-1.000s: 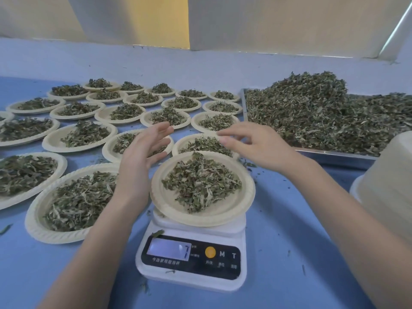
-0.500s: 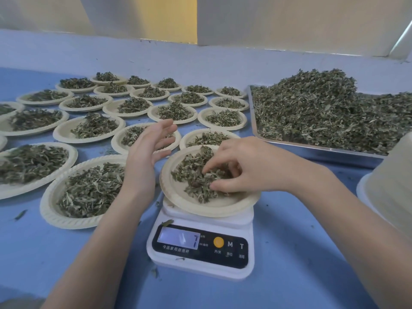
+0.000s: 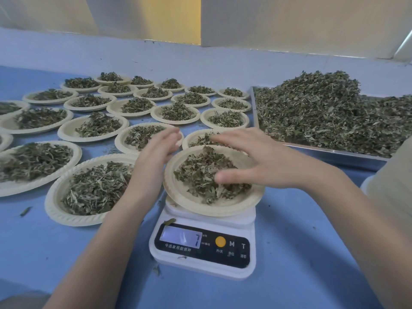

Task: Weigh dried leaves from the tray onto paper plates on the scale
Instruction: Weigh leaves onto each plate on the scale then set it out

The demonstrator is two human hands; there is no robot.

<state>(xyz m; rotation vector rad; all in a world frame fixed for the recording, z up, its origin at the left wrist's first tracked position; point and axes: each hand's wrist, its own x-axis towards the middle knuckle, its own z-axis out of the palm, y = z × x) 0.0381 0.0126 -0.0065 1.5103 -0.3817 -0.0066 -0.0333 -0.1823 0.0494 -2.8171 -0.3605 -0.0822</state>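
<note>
Most of the job looks done to me: a good many filled plates (image 3: 95, 128) lie in rows across the blue worktop (image 3: 301, 253) on my left side, each with its small heap of leaves. One plate (image 3: 214, 208) sits on the scale (image 3: 204, 248) now, with leaves (image 3: 205, 172) piled in its middle. The display shows a 7 at its right end (any other digits are too washed out for me to read), so I judge this portion is being trimmed to weight or is about ready to come off. What is left is plenty: the tray (image 3: 334, 152) at the far right holds a big mound of leaves, and a stack of unused plates (image 3: 392, 175) stands at the right edge.

My left hand (image 3: 156, 157) stands just left of the plate's rim, fingers straight and together, holding nothing; I cannot tell whether it touches the rim. My right hand (image 3: 263, 159) is spread over the plate, fingers loosely extended, thumb low over the heap. I see no leaves pinched in its grip, though the fingertips are blurred.
</note>
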